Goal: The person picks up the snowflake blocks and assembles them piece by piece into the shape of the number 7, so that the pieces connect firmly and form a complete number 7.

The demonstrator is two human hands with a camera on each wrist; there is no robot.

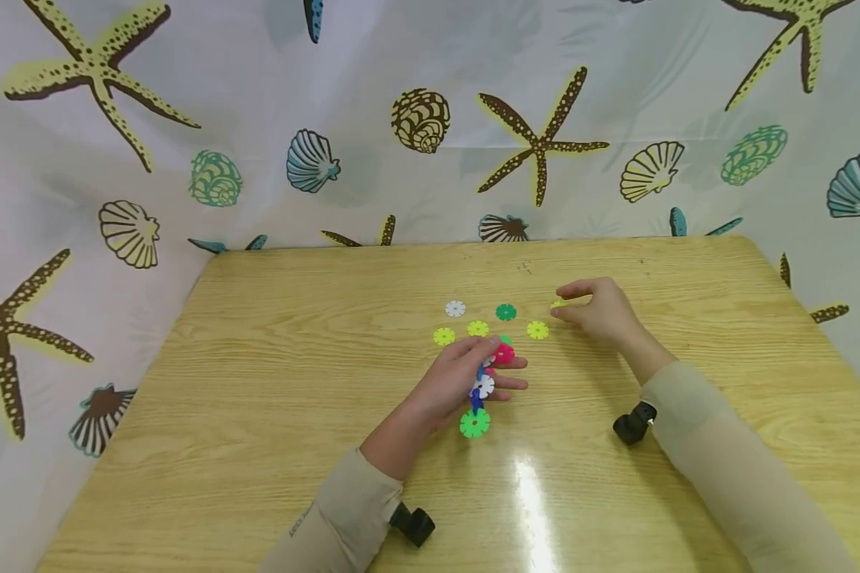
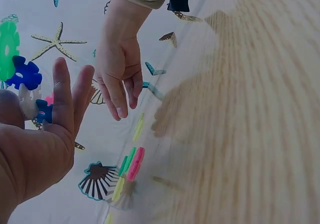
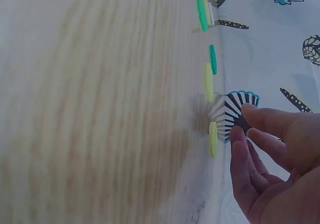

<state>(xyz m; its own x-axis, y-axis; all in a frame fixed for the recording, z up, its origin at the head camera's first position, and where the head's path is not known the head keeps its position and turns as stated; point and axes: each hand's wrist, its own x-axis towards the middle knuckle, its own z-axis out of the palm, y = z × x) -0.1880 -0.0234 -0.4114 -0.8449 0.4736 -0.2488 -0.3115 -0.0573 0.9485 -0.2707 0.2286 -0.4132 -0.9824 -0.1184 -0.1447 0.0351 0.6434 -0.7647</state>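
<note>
Cloth: hung at the far side and along the left and right, white (image 1: 258, 95), printed with starfish (image 1: 100, 72) and shells (image 1: 130, 233) in yellow, brown and teal.
Table: topped in pale wood grain (image 1: 279, 342), its far edge met by the cloth.
Left sleeve: beige (image 1: 344, 517), lying across the near part, a black camera (image 1: 413, 525) strapped at its cuff.
Left hand: held above the table (image 1: 455, 378), the chain pinched by the thumb, the other fingers spread to the right.
Chain: made of joined notched discs (image 1: 482, 387), green, blue and white among them; hung from the left hand toward the near side.
Loose discs: spread at the middle of the table beyond the left hand: a left yellow disc (image 1: 443, 336), a white disc (image 1: 455, 308), a middle yellow disc (image 1: 478, 328), a green disc (image 1: 505, 312) and a right yellow disc (image 1: 537, 329).
Pink disc: seen just past the left thumb (image 1: 504, 354); whether it is touched cannot be told.
Glare: thrown on the near wood (image 1: 530, 509).
End yellow disc: laid farthest right (image 3: 213, 140), partly hidden by the right hand in the head view.
Right hand: poised beside it (image 1: 602, 313), thumb and fingertips parted, nothing gripped.
Right sleeve: beige (image 1: 717, 446), reaching in from the near right, another black camera (image 1: 632, 425) at its cuff.
</note>
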